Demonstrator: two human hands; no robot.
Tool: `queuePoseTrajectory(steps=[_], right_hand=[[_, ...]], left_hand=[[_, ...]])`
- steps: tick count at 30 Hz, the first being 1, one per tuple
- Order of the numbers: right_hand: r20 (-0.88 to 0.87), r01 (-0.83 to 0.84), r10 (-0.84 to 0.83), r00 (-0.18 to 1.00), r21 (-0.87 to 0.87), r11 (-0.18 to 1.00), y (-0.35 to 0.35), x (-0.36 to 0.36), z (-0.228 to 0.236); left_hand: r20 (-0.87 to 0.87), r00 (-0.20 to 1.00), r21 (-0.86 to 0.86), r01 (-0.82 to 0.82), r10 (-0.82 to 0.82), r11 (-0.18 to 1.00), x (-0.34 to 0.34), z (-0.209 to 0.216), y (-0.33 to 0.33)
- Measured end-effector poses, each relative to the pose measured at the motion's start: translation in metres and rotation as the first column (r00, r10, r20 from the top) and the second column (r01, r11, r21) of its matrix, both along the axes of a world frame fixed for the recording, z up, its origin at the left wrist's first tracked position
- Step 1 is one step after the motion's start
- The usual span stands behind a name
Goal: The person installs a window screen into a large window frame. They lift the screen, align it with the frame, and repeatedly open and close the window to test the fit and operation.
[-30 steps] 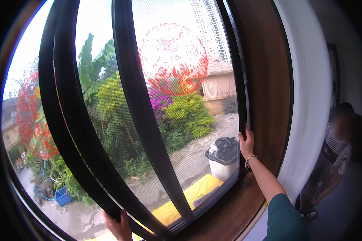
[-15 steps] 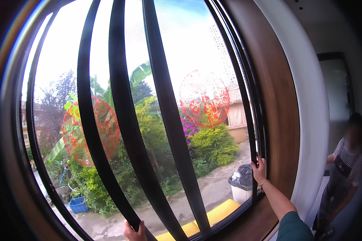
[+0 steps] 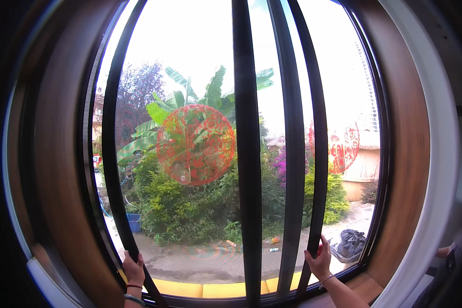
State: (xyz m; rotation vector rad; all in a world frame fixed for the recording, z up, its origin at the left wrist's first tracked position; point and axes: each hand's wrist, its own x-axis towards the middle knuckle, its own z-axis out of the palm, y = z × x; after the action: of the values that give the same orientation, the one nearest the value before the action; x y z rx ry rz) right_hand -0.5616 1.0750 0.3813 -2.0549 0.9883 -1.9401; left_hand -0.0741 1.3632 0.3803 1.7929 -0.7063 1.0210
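A wide black-framed sliding window fills the view. My left hand (image 3: 133, 269) is closed around the lower part of its left upright (image 3: 115, 169). My right hand (image 3: 319, 262) grips the lower part of another upright (image 3: 319, 169) to the right, its thumb on the near side. Fine mesh seems to span the panel between the hands. Two more dark uprights, a middle one (image 3: 247, 169) and a narrower-looking one (image 3: 294, 169), stand between them. A round red paper-cut (image 3: 196, 145) shows left of the middle upright; a second red paper-cut (image 3: 344, 149) is partly hidden behind the right one.
A brown wooden surround (image 3: 403, 154) and white outer trim (image 3: 444, 154) border the window. Outside are a yellow ledge (image 3: 223, 291), green bushes (image 3: 190, 210), a blue crate (image 3: 133, 222) and a black rubbish bag (image 3: 350, 244). Another person's hand (image 3: 443, 252) shows at the right.
My view has turned left. The upright under my right hand has slid left from the window's right side, leaving the right paper-cut beyond it. Both hands have kept hold.
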Motion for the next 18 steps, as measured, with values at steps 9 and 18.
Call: queuePoseTrajectory(steps=[9,18], right_hand=[[-0.011,-0.123,0.124,0.992,0.041,0.992,0.027,0.059,-0.006],[-0.044,0.003,-0.003,0.999,-0.011,1.0,0.003,0.012,0.005]], left_hand=[[-0.129,0.976,-0.013,0.178,-0.178,0.984,0.07,0.008,0.044],[-0.173,0.979,-0.023,0.107,-0.109,0.994,0.014,0.009,0.013]])
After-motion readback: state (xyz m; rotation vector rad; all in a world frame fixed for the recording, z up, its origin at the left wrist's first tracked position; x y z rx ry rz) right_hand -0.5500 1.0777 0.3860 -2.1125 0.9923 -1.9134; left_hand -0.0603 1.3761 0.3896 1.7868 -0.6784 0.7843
